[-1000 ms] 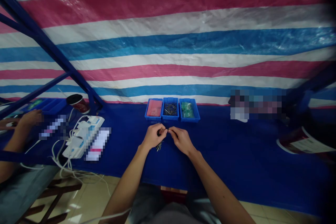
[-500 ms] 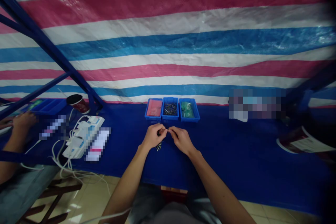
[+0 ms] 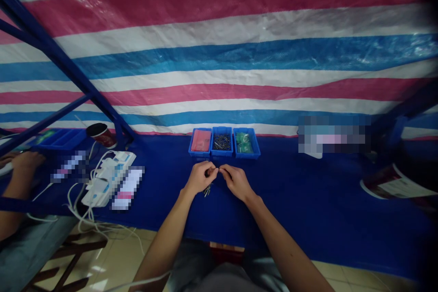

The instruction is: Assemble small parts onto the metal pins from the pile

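My left hand [image 3: 201,177] is closed, with thumb and fingertips pinched together over the blue table. Facing it, my right hand [image 3: 236,181] is closed in a pinch too, and the fingertips of both hands almost meet. Whatever is between them is too small to make out. Under my left hand lies a small heap of thin metal pins [image 3: 207,190], partly hidden by it. Just beyond the hands stand three blue bins: one with pink plastic bags [image 3: 201,140], one with dark metal pins [image 3: 222,142], one with green plastic packets [image 3: 244,143].
A white power strip [image 3: 108,178] with tangled cables lies to the left, by a dark cup [image 3: 101,135]. A larger cup-like container [image 3: 393,183] stands at right. A co-worker's hand [image 3: 27,162] is at far left, below a blue frame bar [image 3: 68,66].
My hands stay in the same pinched pose. At the far left, the co-worker's hand has shifted slightly.
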Available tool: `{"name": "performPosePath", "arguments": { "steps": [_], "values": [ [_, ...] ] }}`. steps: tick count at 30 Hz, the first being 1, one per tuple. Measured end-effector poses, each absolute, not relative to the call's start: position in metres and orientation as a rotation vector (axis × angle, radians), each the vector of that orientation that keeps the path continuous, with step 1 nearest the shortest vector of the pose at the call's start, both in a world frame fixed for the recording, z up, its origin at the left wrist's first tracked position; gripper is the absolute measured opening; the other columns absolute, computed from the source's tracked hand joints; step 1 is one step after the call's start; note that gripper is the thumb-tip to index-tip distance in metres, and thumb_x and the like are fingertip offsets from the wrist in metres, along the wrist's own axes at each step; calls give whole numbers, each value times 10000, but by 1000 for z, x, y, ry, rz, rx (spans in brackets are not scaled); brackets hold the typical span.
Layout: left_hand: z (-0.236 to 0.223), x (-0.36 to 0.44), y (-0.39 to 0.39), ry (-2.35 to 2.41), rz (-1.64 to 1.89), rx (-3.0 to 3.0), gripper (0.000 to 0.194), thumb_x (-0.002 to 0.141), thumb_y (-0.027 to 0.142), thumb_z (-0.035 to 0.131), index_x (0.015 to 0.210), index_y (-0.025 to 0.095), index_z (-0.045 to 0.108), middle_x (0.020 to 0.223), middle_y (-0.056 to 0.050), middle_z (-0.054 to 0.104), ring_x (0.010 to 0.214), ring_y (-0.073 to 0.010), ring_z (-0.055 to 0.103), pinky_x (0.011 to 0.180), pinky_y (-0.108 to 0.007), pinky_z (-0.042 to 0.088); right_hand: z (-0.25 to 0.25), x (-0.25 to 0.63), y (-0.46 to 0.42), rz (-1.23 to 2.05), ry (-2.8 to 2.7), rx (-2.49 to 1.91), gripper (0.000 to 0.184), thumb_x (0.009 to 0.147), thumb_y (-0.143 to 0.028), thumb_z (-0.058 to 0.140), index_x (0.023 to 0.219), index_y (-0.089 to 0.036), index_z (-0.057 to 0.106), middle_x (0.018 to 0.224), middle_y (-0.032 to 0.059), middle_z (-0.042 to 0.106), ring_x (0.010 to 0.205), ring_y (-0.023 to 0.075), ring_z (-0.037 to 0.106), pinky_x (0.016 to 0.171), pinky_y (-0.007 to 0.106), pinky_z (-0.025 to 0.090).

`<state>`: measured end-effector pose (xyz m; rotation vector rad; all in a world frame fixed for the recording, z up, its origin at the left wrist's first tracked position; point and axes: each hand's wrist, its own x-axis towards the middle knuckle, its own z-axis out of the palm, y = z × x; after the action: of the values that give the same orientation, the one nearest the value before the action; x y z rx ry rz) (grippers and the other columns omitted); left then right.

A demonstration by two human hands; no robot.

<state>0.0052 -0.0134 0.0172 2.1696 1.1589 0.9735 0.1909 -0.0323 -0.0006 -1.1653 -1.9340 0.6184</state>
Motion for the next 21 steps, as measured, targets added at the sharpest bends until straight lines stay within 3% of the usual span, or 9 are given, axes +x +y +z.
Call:
{"name": "performPosePath", "arguments": {
  "steps": [21],
  "values": [
    [17,6,-12,1159,979,2180,239,905,279,548,694,166,562,623,23,508,574,-95,456,596,-224,362,2,192,-34,617,-1934,-1175,260,1024,-320,414,962,-216,644,823,35,685,714,168,635,646,252,422]
  ]
}}
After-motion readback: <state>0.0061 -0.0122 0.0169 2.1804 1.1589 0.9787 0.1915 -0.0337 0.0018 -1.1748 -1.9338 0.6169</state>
